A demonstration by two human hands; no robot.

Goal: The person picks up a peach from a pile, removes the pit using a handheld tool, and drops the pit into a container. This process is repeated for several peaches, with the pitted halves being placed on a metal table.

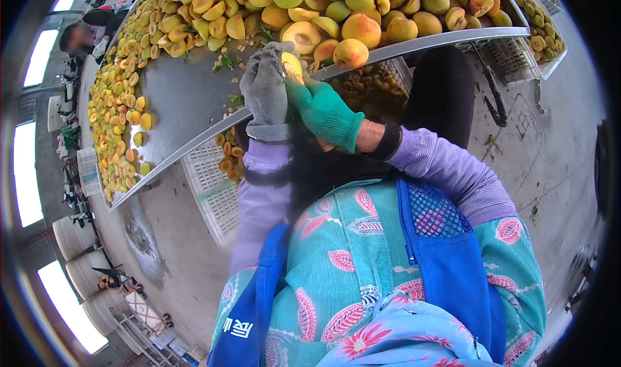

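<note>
My left hand, in a grey glove, is closed around a yellow peach with its pale yellow flesh showing. My right hand, in a green knitted glove, is curled against the lower side of that peach, its fingertips meeting the left hand. Anything inside the right fist is hidden. Both hands are at the near edge of a metal table. Just beyond them lie a cut peach half with a hollow in its middle and a whole reddish-yellow peach.
Piled peaches, whole and halved, cover the table's far side and left end. A white crate with fruit stands below the table, left of my legs. More fruit sits under the edge. Another crate stands at right. A person is at far left.
</note>
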